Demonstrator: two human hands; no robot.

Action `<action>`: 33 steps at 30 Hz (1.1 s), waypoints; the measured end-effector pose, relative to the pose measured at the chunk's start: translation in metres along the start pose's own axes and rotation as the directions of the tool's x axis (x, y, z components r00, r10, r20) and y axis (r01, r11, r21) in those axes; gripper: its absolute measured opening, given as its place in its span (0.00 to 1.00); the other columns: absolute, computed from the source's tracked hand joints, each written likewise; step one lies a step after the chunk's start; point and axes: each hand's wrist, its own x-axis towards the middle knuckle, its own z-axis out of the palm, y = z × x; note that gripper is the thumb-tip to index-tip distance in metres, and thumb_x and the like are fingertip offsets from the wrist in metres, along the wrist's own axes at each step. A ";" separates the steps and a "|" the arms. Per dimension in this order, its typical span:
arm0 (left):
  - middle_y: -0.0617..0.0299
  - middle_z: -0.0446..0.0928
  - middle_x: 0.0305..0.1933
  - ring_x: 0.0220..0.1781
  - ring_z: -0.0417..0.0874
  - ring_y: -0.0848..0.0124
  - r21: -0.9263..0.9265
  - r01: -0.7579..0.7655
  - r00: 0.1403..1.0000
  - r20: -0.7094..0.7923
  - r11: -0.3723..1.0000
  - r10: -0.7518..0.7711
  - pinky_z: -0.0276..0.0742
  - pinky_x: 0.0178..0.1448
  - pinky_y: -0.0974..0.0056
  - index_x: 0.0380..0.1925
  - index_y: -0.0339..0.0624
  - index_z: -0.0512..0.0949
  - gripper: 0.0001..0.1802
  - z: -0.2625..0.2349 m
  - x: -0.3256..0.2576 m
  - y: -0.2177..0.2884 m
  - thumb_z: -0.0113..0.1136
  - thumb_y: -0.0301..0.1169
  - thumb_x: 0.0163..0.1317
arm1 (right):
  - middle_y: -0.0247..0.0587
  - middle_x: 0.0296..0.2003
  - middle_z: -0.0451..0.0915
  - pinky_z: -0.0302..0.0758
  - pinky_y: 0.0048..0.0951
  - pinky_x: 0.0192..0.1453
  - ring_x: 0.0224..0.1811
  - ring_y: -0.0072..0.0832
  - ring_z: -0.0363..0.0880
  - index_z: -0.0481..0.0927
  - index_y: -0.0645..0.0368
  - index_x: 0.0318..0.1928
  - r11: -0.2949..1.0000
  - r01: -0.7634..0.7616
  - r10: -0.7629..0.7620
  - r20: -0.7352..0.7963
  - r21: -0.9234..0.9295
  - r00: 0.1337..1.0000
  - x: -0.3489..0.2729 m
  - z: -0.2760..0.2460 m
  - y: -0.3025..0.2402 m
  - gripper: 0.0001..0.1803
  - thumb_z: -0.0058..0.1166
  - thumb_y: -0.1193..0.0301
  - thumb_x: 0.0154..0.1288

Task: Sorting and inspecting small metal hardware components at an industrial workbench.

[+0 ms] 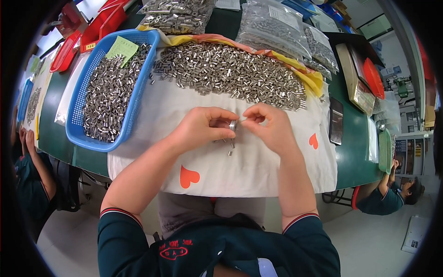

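My left hand [205, 124] is closed, thumb and fingers pinching a short shiny metal cylinder [233, 125] that looks wider than the loose pieces around it. Close by on its right, my right hand [267, 122] has thumb and forefinger pressed together; anything between those fingertips is too small to make out. Under the left hand, a few small metal cylinders [230, 153] lie on the white cloth [258, 171] printed with red hearts. Beyond both hands spreads a wide heap of small silver metal cylinders [235, 71].
A blue perforated basket [74, 120] of similar cylinders, with a green note [122, 51], stands at left. Clear bags of metal parts [272, 30] line the back, behind a yellow-orange cloth [314, 82]. At right lie a dark phone [336, 121] and a red tray [374, 78]. Co-workers sit at both sides.
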 end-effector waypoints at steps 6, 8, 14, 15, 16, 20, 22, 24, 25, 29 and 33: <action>0.61 0.78 0.34 0.37 0.77 0.78 0.094 -0.062 0.996 0.066 0.994 0.056 0.74 0.43 0.72 0.43 0.34 0.74 0.18 0.001 -0.002 0.007 0.62 0.22 0.50 | 0.38 0.28 0.76 0.71 0.24 0.35 0.29 0.25 0.74 0.78 0.61 0.31 0.909 -0.070 0.003 -0.163 -0.411 0.987 0.006 -0.025 0.027 0.06 0.54 0.76 0.49; 0.61 0.78 0.34 0.36 0.77 0.78 0.104 -0.061 0.996 0.069 0.993 0.054 0.74 0.43 0.72 0.43 0.34 0.74 0.18 0.001 -0.002 0.008 0.62 0.22 0.50 | 0.40 0.26 0.75 0.71 0.33 0.37 0.31 0.34 0.74 0.78 0.58 0.28 0.866 -0.061 -0.015 -0.149 -0.496 0.989 0.008 -0.018 0.029 0.04 0.54 0.75 0.48; 0.61 0.78 0.33 0.34 0.78 0.78 0.151 -0.078 0.996 0.058 0.985 0.070 0.74 0.41 0.73 0.43 0.35 0.74 0.18 0.000 -0.003 0.008 0.61 0.22 0.50 | 0.40 0.25 0.75 0.70 0.35 0.38 0.32 0.36 0.73 0.78 0.58 0.26 0.841 0.045 -0.108 -0.085 -0.540 0.991 0.011 -0.014 0.027 0.03 0.55 0.75 0.47; 0.61 0.78 0.33 0.34 0.78 0.79 0.119 -0.060 0.997 0.063 0.991 0.053 0.74 0.40 0.73 0.43 0.35 0.74 0.18 0.000 -0.002 0.007 0.61 0.22 0.50 | 0.40 0.25 0.75 0.70 0.35 0.38 0.32 0.36 0.73 0.78 0.58 0.26 0.841 0.046 -0.109 -0.085 -0.539 0.990 0.011 -0.012 0.028 0.03 0.55 0.75 0.47; 0.61 0.78 0.32 0.33 0.78 0.79 0.087 -0.042 0.997 0.071 0.995 0.036 0.74 0.40 0.74 0.44 0.35 0.74 0.18 0.000 -0.001 0.006 0.61 0.22 0.50 | 0.41 0.25 0.75 0.70 0.36 0.39 0.32 0.37 0.73 0.78 0.58 0.26 0.825 0.069 -0.143 -0.090 -0.562 0.986 0.010 -0.011 0.028 0.03 0.55 0.74 0.47; 0.62 0.77 0.32 0.34 0.77 0.80 0.021 -0.024 0.998 0.053 0.999 0.022 0.73 0.39 0.75 0.44 0.34 0.73 0.19 -0.002 0.001 0.003 0.61 0.22 0.50 | 0.39 0.25 0.76 0.71 0.31 0.38 0.31 0.32 0.74 0.77 0.60 0.26 0.850 0.046 -0.161 -0.176 -0.525 0.971 0.009 -0.006 0.018 0.04 0.55 0.75 0.48; 0.63 0.77 0.33 0.34 0.77 0.80 -0.060 -0.048 0.999 0.024 0.997 0.049 0.73 0.39 0.75 0.45 0.34 0.73 0.19 -0.003 0.002 0.001 0.61 0.21 0.51 | 0.37 0.25 0.76 0.71 0.28 0.37 0.30 0.28 0.75 0.77 0.61 0.27 0.960 0.011 -0.055 -0.150 -0.279 0.987 0.004 -0.006 0.002 0.03 0.55 0.75 0.48; 0.63 0.77 0.34 0.35 0.76 0.80 -0.082 -0.054 0.998 0.007 0.995 0.054 0.73 0.39 0.75 0.45 0.34 0.73 0.19 -0.003 0.002 -0.001 0.61 0.21 0.51 | 0.35 0.26 0.77 0.71 0.24 0.37 0.30 0.24 0.75 0.77 0.62 0.27 0.999 -0.045 0.044 -0.092 -0.013 0.995 -0.001 0.001 -0.004 0.03 0.55 0.76 0.49; 0.64 0.77 0.35 0.35 0.76 0.80 -0.103 -0.066 0.998 0.004 0.992 0.067 0.73 0.39 0.75 0.45 0.34 0.73 0.19 -0.002 0.003 0.000 0.61 0.21 0.51 | 0.34 0.26 0.77 0.71 0.22 0.36 0.29 0.21 0.75 0.77 0.62 0.28 0.997 -0.015 0.017 -0.031 0.081 0.999 -0.003 0.003 -0.006 0.03 0.55 0.77 0.49; 0.63 0.77 0.34 0.35 0.76 0.80 -0.160 -0.039 0.998 0.037 0.986 0.046 0.73 0.39 0.75 0.46 0.34 0.72 0.20 -0.004 0.003 0.002 0.61 0.21 0.51 | 0.31 0.26 0.76 0.68 0.20 0.34 0.29 0.18 0.71 0.76 0.62 0.27 0.983 0.018 -0.026 0.039 0.184 0.999 -0.004 0.009 -0.010 0.03 0.54 0.81 0.49; 0.64 0.77 0.32 0.33 0.76 0.81 -0.120 -0.049 0.999 0.004 0.992 0.050 0.73 0.38 0.75 0.45 0.33 0.73 0.20 -0.004 0.003 0.000 0.62 0.22 0.50 | 0.33 0.26 0.76 0.69 0.21 0.33 0.28 0.19 0.72 0.77 0.62 0.27 0.988 0.043 -0.044 0.002 0.148 0.999 -0.006 0.014 -0.010 0.03 0.54 0.81 0.48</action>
